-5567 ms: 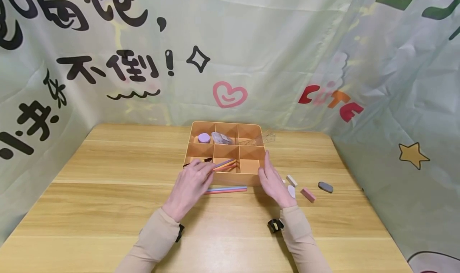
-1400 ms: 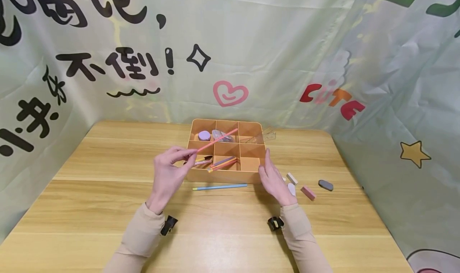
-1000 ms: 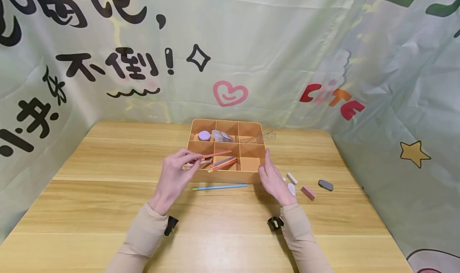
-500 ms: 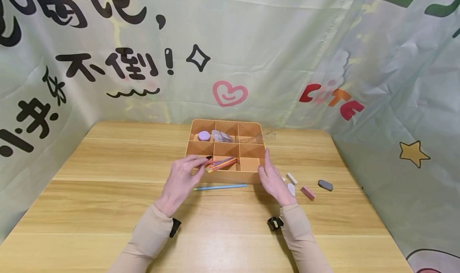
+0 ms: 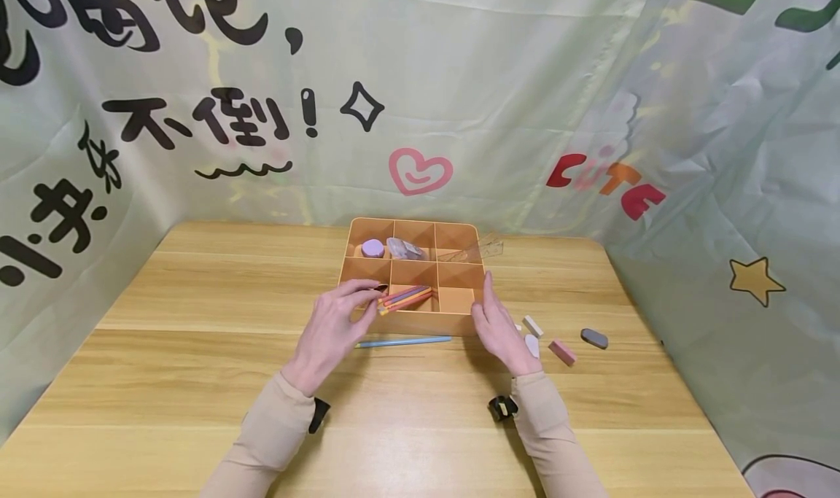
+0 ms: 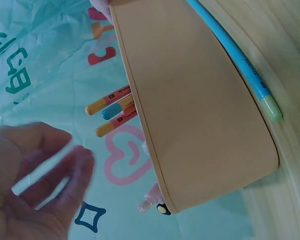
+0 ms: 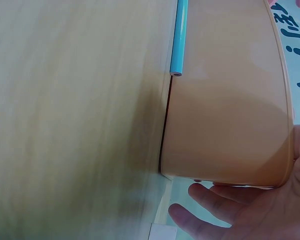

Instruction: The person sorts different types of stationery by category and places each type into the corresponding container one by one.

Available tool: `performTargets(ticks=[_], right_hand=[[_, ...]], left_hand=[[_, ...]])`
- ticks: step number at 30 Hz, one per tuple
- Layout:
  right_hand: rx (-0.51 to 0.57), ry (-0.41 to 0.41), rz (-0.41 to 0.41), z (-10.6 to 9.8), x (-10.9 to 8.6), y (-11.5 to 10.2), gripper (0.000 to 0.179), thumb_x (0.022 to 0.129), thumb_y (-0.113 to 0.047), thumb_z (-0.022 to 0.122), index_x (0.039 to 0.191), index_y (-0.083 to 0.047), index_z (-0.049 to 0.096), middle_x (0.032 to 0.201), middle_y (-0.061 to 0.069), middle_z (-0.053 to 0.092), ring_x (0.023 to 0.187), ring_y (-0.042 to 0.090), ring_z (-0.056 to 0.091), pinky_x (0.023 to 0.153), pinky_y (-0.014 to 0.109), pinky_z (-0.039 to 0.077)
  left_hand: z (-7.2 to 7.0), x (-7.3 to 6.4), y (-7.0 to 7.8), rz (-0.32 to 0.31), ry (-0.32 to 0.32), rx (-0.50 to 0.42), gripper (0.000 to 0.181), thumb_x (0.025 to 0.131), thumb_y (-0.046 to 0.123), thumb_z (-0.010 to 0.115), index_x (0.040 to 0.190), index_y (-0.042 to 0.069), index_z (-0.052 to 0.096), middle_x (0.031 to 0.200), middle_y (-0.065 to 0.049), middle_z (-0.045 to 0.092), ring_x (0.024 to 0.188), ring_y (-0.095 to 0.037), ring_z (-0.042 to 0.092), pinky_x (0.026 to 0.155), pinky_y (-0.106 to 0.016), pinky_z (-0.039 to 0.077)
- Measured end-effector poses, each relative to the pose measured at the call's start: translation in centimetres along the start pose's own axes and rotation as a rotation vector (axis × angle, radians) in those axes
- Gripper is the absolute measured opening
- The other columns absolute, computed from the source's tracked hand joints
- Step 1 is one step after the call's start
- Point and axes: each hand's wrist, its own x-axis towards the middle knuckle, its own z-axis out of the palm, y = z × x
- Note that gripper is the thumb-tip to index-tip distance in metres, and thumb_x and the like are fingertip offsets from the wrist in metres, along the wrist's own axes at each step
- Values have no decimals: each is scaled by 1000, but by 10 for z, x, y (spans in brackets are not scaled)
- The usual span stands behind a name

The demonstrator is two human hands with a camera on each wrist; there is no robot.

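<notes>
My left hand (image 5: 331, 330) hovers at the front left of a tan organizer box (image 5: 407, 324) with compartments. In the left wrist view, a small gap separates its loosely bent fingers from several pencils (image 6: 112, 107) poking over the box wall; nothing is held. Those colored pencils (image 5: 408, 299) lean in the front middle compartment. A brush and a pink pen (image 6: 149, 198) stick out of the front left compartment, partly hidden by the hand in the head view. Against the box's right side rests my right hand (image 5: 502, 330), fingers extended. A blue pencil (image 5: 403, 342) lies on the table before the box.
Right of the box lie a grey eraser (image 5: 594, 338), a pink eraser (image 5: 563, 353) and white blocks (image 5: 533, 327). The back compartments hold a purple round container (image 5: 372, 248), a plastic-wrapped item (image 5: 405, 249) and a clear ruler (image 5: 488, 247). A printed cloth (image 5: 512, 119) hangs behind the table.
My left hand took a red pencil from the table, lifted it, lowered it into the front middle compartment and let go. The right hand stayed against the box.
</notes>
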Motion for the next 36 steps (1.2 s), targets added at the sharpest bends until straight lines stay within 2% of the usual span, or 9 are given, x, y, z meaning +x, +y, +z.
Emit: performTargets(ticks=[3,5,7,9,11,15,19,25,36], right_hand=[[-2,1,4,0,0,0,70,107,-19,30,158,0,-12,169,20,-5,156,39,11,129,51,12],[-1,1,8,0,0,0,70,107,-19,31,158,0,-12,169,21,-5,156,38,11,129,51,12],[-2,1,9,0,0,-1,70,107,-19,30,158,0,-12,169,21,-6,157,38,11,129,50,12],[-2,0,8,0,0,-1,70,107,-20,30,158,0,-13,169,22,-6,157,38,10,129,50,12],[-1,0,7,0,0,-1,69,107,-20,30,158,0,-12,169,21,-5,157,38,10,129,50,12],[-1,4,5,0,0,-1,69,107,-20,30,159,1,-10,169,21,-5,156,39,11,129,51,12],[-4,0,6,0,0,-1,69,107,-20,30,158,1,-12,169,21,-5,156,39,11,129,51,12],[-2,-12,15,0,-1,0,69,108,-21,29,158,-2,-14,169,20,-5,156,39,11,129,51,12],[-7,-5,9,0,0,0,69,108,-21,30,159,1,-10,169,18,-6,157,38,10,129,51,11]], left_hand=[[1,0,0,173,-5,-13,17,80,-3,78,96,2,78,100,-8,75,90,-21,73,77,-27,61],[2,0,2,298,-46,-35,16,79,-3,79,93,3,78,96,-5,74,90,-19,72,84,-29,61],[2,0,6,391,-115,-69,15,79,-1,79,93,5,77,95,-3,75,89,-16,72,85,-26,61],[1,-1,11,415,-223,-102,13,83,2,77,94,7,78,96,-2,76,90,-13,73,87,-23,60],[0,-3,16,361,-379,-128,14,86,5,73,99,7,78,103,-3,76,95,-13,73,90,-24,59],[-4,-10,24,147,-714,-88,26,90,6,66,114,6,74,127,-9,70,118,-23,68,104,-36,55],[-6,-18,23,-28,-867,5,43,87,2,66,130,4,63,141,-16,60,133,-34,56,114,-49,46],[-3,-21,15,-197,-884,63,53,83,-6,70,134,-1,58,145,-21,53,137,-38,51,117,-52,41],[8,-26,-9,-150,-777,167,35,82,-10,71,115,1,66,109,-10,60,104,-31,62,95,-46,55]])
